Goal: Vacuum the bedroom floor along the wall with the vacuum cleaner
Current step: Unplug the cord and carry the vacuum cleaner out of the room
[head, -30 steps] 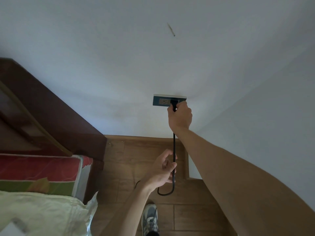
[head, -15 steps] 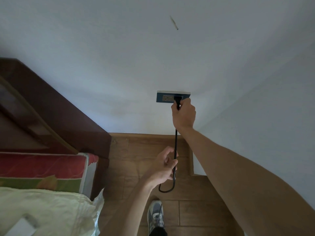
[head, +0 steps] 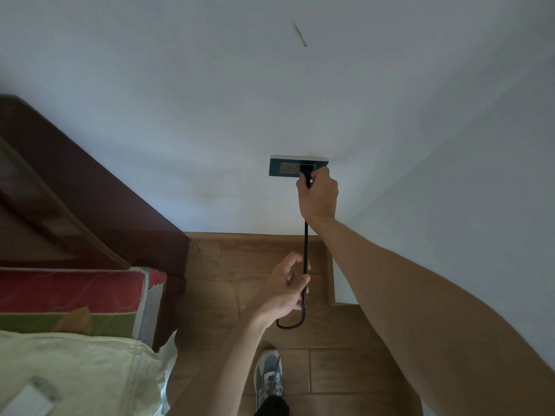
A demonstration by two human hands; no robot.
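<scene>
A dark wall socket point(head: 285, 169) sits low on the white wall. My right hand point(head: 319, 193) grips the black plug point(head: 306, 172) at the socket's right outlet. From the plug a black power cord point(head: 306, 244) hangs straight down and loops just above the floor. My left hand point(head: 286, 288) holds the cord lower down, its fingers curled round it. The vacuum cleaner itself is out of view.
A dark wooden headboard point(head: 90, 199) and a bed with a red-green mattress point(head: 72, 298) and pale bedding point(head: 75, 376) fill the left. Wooden floor point(head: 240, 280) runs to the wall. A white wall corner point(head: 345, 283) juts out at right. My shoe point(head: 268, 376) stands below.
The view has shifted slightly. My right hand stays on the plug at the socket and my left hand stays on the cord.
</scene>
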